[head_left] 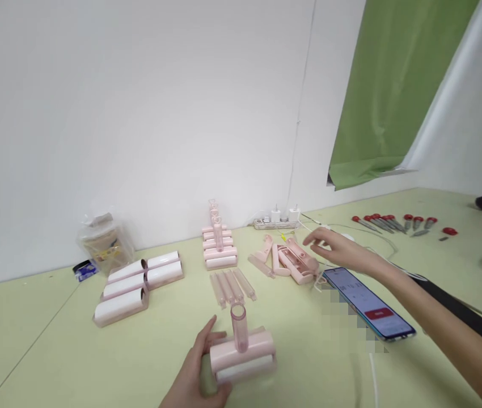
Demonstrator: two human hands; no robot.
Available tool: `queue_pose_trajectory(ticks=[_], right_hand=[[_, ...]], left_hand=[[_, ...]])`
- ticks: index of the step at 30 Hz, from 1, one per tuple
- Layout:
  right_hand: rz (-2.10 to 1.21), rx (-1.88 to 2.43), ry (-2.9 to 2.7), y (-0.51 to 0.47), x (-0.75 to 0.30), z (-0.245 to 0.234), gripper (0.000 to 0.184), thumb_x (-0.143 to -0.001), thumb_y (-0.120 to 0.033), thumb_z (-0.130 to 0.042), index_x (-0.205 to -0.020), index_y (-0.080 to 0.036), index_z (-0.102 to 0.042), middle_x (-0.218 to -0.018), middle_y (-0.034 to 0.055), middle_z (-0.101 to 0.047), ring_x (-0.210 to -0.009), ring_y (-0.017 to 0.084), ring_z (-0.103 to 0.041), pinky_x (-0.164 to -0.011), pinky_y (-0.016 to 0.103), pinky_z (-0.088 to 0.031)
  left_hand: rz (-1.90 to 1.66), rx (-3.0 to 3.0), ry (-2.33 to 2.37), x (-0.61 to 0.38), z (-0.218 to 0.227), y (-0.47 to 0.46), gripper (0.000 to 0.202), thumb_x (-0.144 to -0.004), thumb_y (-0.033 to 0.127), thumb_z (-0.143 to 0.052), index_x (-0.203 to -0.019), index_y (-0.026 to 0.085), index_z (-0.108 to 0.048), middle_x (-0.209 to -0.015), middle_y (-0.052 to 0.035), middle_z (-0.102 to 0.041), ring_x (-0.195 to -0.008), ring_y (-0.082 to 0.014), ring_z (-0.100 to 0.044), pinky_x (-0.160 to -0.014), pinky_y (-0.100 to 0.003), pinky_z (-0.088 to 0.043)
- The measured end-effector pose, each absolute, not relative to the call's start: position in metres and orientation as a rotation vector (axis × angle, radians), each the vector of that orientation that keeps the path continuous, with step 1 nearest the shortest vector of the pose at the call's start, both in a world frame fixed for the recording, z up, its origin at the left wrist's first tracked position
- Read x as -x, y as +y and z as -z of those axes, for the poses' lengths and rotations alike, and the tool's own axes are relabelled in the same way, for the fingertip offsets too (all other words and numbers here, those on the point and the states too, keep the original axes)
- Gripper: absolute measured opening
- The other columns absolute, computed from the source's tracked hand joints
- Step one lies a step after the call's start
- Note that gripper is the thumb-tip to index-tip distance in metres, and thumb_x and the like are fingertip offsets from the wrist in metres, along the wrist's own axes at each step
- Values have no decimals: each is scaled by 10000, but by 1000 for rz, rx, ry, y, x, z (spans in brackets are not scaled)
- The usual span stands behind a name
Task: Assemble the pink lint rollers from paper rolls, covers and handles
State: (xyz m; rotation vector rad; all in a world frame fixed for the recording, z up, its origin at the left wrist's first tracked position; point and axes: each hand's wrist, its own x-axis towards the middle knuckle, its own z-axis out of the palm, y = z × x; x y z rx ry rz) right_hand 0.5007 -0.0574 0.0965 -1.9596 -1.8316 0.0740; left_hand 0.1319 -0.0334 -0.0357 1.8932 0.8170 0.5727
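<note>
My left hand (196, 362) grips the left end of a pink lint roller (243, 351), thumb near its front lower edge and fingers behind. A short clear pink handle tube stands up from the roller's top, and a white sticky roll shows along its lower front. My right hand (328, 241) hangs above a pile of pink plastic parts (298, 263), fingers stretched out and nothing visible in them. Behind the lint roller lie several clear pink handle tubes (228, 288). Finished-looking pink lint rollers (220, 255) stand in a row toward the wall.
White sticky rolls (122, 306) lie at the left, near a plastic bag (107, 243). Right of centre rests a phone (368, 306) with a lit screen. A power strip (277, 224) with chargers sits by the wall. Several red-handled tools (383, 221) lie far right.
</note>
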Motion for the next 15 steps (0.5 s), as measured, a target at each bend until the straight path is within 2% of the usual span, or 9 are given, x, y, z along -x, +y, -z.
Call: queue_pose_trajectory(ticks=[3, 5, 7, 9, 11, 12, 14, 15], right_hand=[[-7, 2115, -1751, -62, -534, -71, 201, -706, -178, -424, -815, -164, -592, -902, 96, -544, -824, 228, -530, -735, 357, -423], [43, 2205, -1699, -67, -545, -56, 189, -675, -190, -454, -775, -165, -612, -886, 106, -534, -856, 263, -507, -754, 396, -397], [49, 2267, -1698, -69, -548, -42, 156, -646, -241, -518, -721, -184, -642, -871, 103, -536, -910, 299, -482, -787, 430, -364], [20, 2293, -1732, -66, -545, -32, 165, -625, -312, -572, -716, -213, -668, -900, 94, -541, -945, 307, -473, -804, 436, -349], [5, 2299, -1757, -60, -538, -25, 193, -622, -357, -587, -731, -225, -676, -948, 94, -540, -967, 303, -470, -808, 432, -347], [11, 2304, -1759, -57, -534, -22, 190, -624, -357, -586, -720, -217, -671, -961, 99, -540, -972, 305, -469, -805, 433, -347], [35, 2308, -1749, -51, -527, -17, 154, -624, -323, -580, -685, -202, -653, -958, 112, -546, -967, 312, -472, -791, 438, -350], [47, 2302, -1743, -50, -524, -14, 131, -628, -308, -574, -665, -201, -640, -951, 113, -553, -962, 314, -476, -783, 438, -353]], left_hand=[[-682, -1823, 838, -131, 26, -31, 1123, -525, 351, -714, -1347, 250, 45, -1400, -147, -186, -1176, -292, -370, -962, -409, -315], [-745, -1817, 835, -133, 10, -29, 1095, -534, 464, -693, -1351, 255, 5, -1416, -137, -156, -1235, -324, -281, -988, -451, -265], [-779, -1829, 803, -141, -12, -27, 964, -598, 521, -640, -1344, 276, -81, -1404, -110, -223, -1269, -323, -224, -1016, -467, -201], [-795, -1836, 713, -154, -34, -25, 916, -622, 505, -644, -1334, 287, -112, -1371, -96, -305, -1267, -305, -242, -1027, -452, -184], [-798, -1806, 606, -172, -50, -24, 883, -648, 444, -660, -1325, 276, -118, -1309, -97, -399, -1233, -269, -314, -1022, -420, -207], [-794, -1761, 565, -182, -55, -24, 857, -662, 409, -663, -1318, 265, -129, -1244, -98, -466, -1181, -249, -386, -995, -403, -259], [-757, -1620, 518, -198, -56, -24, 708, -710, 361, -633, -1279, 223, -234, -950, -66, -622, -944, -202, -559, -864, -359, -397], [-734, -1543, 505, -205, -54, -25, 571, -734, 356, -605, -1213, 191, -344, -736, -22, -632, -752, -169, -601, -756, -325, -450]])
